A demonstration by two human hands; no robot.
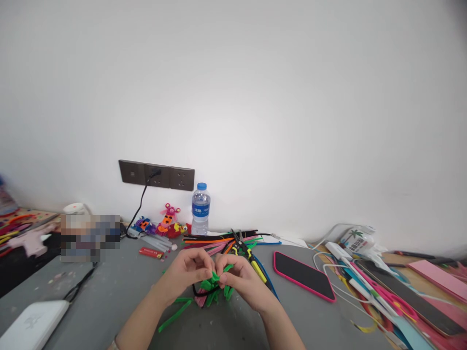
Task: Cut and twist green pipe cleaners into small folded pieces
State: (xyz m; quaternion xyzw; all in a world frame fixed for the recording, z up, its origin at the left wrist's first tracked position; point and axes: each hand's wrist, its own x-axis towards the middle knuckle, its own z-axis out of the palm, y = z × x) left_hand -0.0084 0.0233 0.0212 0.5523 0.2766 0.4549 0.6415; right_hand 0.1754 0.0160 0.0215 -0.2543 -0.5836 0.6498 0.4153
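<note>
Above the grey table, my left hand [188, 272] and my right hand [241, 279] meet with fingertips pinched around a bundle of bent green pipe cleaners [215, 287]. Both thumbs and index fingers press on the green piece, close together. A black strand and a bit of pink show under the green loops. One loose green pipe cleaner [175, 316] lies on the table below my left hand. Behind my right hand rest pliers [255, 262] with yellow and black handles, beside a pile of coloured pipe cleaners [207, 241].
A water bottle [201, 209] stands by the wall, beside small coloured figures [168, 221]. A pink-edged phone [304, 275] lies to the right, near cables and scissors [394, 301]. A white device [34, 323] sits at the front left. A red packet [151, 253] lies behind my left hand.
</note>
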